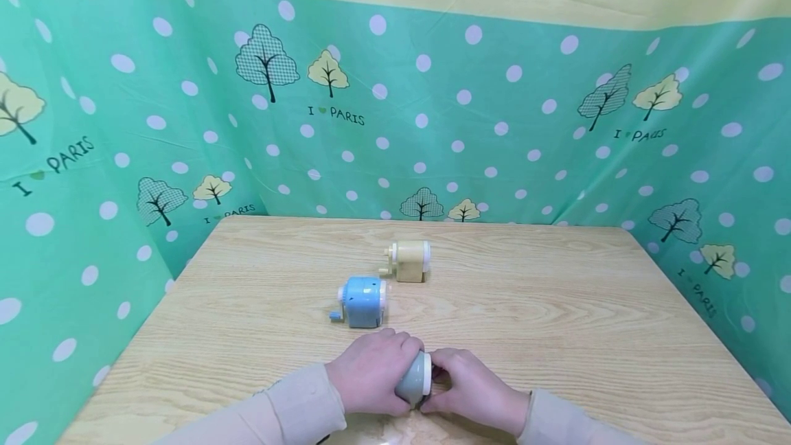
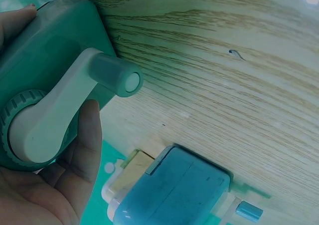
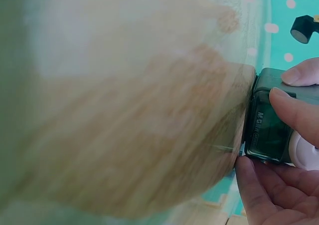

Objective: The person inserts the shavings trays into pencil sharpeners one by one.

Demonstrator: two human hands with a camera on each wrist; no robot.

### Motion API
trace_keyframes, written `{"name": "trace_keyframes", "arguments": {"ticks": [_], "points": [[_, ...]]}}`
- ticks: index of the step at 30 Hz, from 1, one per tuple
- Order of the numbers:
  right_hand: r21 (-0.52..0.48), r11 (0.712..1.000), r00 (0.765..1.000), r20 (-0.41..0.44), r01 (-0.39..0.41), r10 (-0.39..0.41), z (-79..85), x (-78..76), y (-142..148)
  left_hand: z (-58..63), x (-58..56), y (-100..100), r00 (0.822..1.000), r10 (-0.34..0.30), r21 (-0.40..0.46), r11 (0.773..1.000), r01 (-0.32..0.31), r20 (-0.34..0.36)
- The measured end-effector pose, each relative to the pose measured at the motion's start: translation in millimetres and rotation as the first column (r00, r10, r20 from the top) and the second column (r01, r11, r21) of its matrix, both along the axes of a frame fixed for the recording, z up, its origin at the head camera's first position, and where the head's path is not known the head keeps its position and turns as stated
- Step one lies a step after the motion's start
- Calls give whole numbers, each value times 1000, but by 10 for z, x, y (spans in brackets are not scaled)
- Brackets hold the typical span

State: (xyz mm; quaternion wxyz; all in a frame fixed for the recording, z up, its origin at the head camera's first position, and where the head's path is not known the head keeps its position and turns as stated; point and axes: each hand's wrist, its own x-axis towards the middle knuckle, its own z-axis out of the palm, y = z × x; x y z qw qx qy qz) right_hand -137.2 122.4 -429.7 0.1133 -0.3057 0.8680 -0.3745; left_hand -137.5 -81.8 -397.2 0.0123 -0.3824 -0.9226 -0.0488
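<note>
Near the front edge of the table, my left hand [image 1: 373, 371] grips a grey-green crank pencil sharpener [image 1: 412, 382] by its body. Its pale crank arm [image 2: 55, 108] with a grey-green knob shows in the left wrist view, above the curled fingers. From the other side, my right hand [image 1: 472, 389] reaches the sharpener's end. Thumb and fingers of that hand pinch the dark translucent shavings drawer [image 3: 266, 132], next to a round white part [image 3: 305, 151]. The drawer sits at the sharpener's body in the right wrist view.
A blue crank sharpener [image 1: 363, 302] stands just beyond my left hand, crank to the left. Behind it stands a cream sharpener [image 1: 410, 261]. The wood-grain table [image 1: 556, 294] is enclosed by a green dotted cloth [image 1: 494, 101] at the back and sides.
</note>
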Motion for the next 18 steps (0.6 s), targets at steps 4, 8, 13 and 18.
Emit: {"name": "trace_keyframes", "arguments": {"ticks": [4,8,13,18], "points": [[-11,1000,1000,3,4,-4,-8,-1,-5,-4,-4,-4,1000,-2,2,1000,2,7],[-17,1000,1000,7,11,-11,-13,2,-16,-4,-4,-6,1000,-6,6,1000,6,6],[-34,999,999,28,16,-16,-9,0,-30,-1,-5,-4,1000,-8,5,1000,8,7],[-54,998,998,57,17,-14,-11,-7,-38,9,-2,-2,1000,-5,-1,1000,5,14]]}}
